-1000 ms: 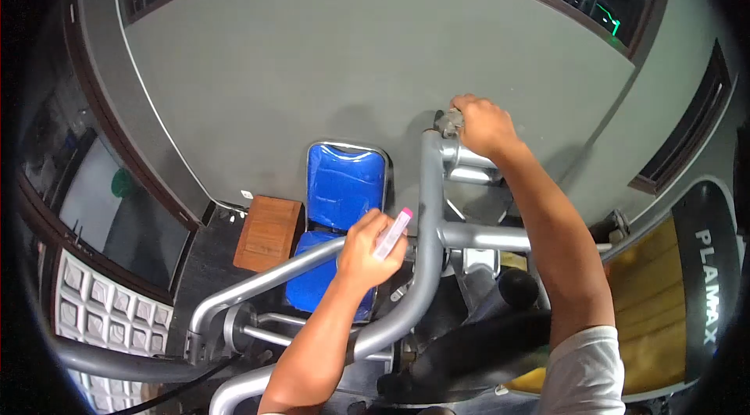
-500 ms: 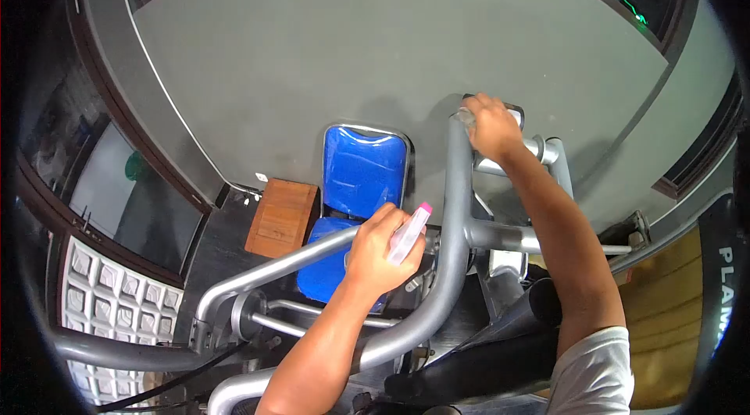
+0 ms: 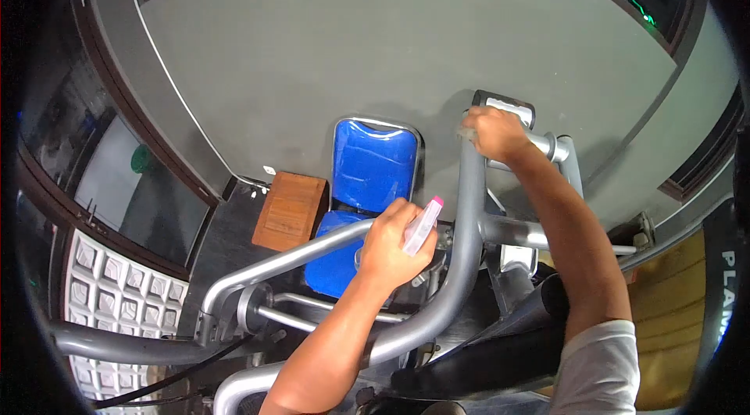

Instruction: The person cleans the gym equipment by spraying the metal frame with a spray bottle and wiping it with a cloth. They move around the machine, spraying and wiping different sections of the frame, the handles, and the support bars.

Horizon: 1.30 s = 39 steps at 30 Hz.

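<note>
- Head view: of two hands, the left hand (image 3: 391, 249) had fingers curled round one bottle (image 3: 421, 229).
- The right hand (image 3: 498, 134) had fingers bent over one cloth (image 3: 467, 134) at one tube's (image 3: 470, 190) top.
- One chair (image 3: 375, 167) stood beside one box (image 3: 289, 210).

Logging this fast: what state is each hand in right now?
Left hand: closed, holding a pink-tipped translucent container.
Right hand: closed on a greyish wad, probably cloth, by the grey metal tube.
</note>
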Each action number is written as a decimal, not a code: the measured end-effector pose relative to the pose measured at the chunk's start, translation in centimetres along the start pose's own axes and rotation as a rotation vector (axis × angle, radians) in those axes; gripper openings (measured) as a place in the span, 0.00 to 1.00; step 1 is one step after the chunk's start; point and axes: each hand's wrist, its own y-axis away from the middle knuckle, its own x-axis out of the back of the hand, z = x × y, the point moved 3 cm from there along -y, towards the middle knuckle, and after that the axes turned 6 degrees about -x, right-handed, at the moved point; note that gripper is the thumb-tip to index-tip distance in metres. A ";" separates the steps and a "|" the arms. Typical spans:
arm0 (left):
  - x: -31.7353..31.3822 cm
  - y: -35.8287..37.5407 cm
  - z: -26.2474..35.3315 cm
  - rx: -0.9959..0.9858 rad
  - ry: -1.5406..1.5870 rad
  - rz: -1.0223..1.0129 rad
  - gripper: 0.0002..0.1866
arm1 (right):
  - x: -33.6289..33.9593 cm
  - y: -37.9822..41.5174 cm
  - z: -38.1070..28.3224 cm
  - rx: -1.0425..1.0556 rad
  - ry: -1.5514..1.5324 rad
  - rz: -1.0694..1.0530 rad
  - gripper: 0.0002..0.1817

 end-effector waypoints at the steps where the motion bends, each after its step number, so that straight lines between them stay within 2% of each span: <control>1: -0.1 0.2 -0.2 0.004 0.033 -0.005 0.03 | -0.3 -0.9 0.2 -0.030 0.075 0.026 0.15; 2: -0.1 0.0 -0.1 0.000 0.029 -0.005 0.02 | -0.7 -1.7 0.3 -0.059 0.143 0.057 0.14; 5: 0.1 0.3 -0.2 0.016 0.008 -0.014 0.03 | -0.8 -1.2 -0.1 -0.100 0.086 0.075 0.12; 8: 0.3 0.3 -0.5 0.002 0.007 -0.002 0.04 | 0.1 0.8 -0.3 0.003 0.024 0.010 0.11; 11: 0.4 0.3 -0.6 0.030 -0.030 -0.002 0.06 | 2.5 2.9 -1.5 0.092 -0.125 -0.217 0.12; 14: -0.1 0.6 -0.7 0.052 -0.023 -0.023 0.07 | 0.5 1.8 -0.6 0.155 -0.142 0.063 0.12; 19: 0.0 0.4 -0.7 0.073 -0.055 -0.035 0.07 | -0.3 -3.3 -0.3 -0.063 0.193 0.040 0.12; 22: 0.0 0.7 -1.1 0.072 -0.050 -0.017 0.07 | -1.1 -2.4 -0.5 -0.090 0.136 0.166 0.13; 25: -0.2 0.5 -1.2 0.073 -0.049 -0.025 0.07 | 0.2 -1.2 -2.3 -0.129 0.142 -0.029 0.12; 28: 0.0 0.5 -1.3 0.123 -0.028 -0.032 0.07 | 0.0 -0.1 -3.5 0.165 -0.017 -0.238 0.12; 29: 0.0 0.6 -1.2 0.118 -0.031 -0.035 0.07 | 0.0 0.0 -3.6 0.118 -0.022 -0.370 0.11; 32: -0.2 0.5 -1.4 0.100 -0.043 -0.044 0.07 | 0.4 0.3 -4.1 0.044 -0.056 -0.287 0.10; 35: -0.3 0.6 -1.3 0.094 -0.052 -0.049 0.07 | -1.6 -1.7 -2.3 -0.009 0.157 0.030 0.11; 38: -0.2 0.5 -1.2 0.112 -0.035 -0.044 0.06 | -1.5 -1.9 -1.6 -0.052 0.172 0.186 0.11; 39: -0.1 0.5 -1.3 0.103 -0.042 -0.035 0.06 | -1.4 -1.8 -1.9 -0.068 0.157 0.158 0.12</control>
